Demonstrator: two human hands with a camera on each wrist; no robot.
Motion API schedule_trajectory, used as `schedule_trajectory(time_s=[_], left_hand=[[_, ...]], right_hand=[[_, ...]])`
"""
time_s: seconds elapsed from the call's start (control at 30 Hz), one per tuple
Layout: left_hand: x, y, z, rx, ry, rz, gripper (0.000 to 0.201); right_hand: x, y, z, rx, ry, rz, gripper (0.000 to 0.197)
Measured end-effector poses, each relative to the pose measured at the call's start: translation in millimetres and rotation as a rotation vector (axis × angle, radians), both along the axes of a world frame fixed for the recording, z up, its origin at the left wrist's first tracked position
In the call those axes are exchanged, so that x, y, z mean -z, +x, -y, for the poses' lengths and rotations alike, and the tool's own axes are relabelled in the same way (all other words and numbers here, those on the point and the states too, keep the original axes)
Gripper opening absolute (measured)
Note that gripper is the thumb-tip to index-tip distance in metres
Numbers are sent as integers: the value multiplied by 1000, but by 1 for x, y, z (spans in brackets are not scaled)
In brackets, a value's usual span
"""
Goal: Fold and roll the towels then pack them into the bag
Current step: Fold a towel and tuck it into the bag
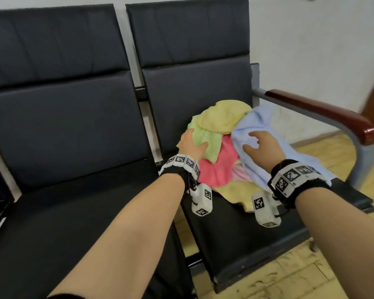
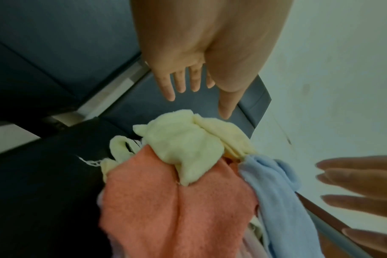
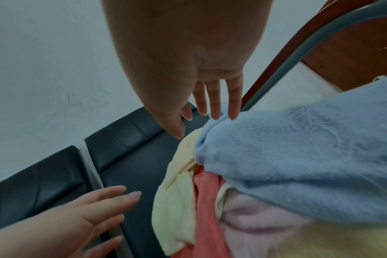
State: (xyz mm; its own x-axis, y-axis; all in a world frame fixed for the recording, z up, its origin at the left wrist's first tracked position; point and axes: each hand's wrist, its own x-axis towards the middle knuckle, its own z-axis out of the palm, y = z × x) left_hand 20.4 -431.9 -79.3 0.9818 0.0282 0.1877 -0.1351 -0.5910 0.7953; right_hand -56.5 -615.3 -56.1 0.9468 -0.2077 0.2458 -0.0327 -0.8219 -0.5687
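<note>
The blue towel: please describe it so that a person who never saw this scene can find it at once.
Look at the right-hand seat of the black bench, beside the red-brown armrest. A heap of towels lies there, and the blue towel is on its armrest side, under the right hand. It is the only blue one; its neighbours are yellow, green and pink.

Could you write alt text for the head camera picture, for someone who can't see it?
Two bare hands, left hand and right hand, reach with open fingers onto a heap of towels, yellow, green, pink and blue, piled on a black seat beside a red-brown armrest.
</note>
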Motion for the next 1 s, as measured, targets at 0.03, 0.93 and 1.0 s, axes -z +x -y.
schedule_trajectory(time_s=[0.03, 0.93, 1.0], left_hand=[[5, 8, 8, 8, -4, 1, 67], [-24, 17, 86, 352, -397, 164, 22], [-47, 3, 83, 391, -524, 119, 14]], right_hand=[[2, 9, 6, 3, -10, 12, 37], [0, 38, 36, 136, 5, 325, 24], [-27, 24, 28, 139, 33, 397, 22]])
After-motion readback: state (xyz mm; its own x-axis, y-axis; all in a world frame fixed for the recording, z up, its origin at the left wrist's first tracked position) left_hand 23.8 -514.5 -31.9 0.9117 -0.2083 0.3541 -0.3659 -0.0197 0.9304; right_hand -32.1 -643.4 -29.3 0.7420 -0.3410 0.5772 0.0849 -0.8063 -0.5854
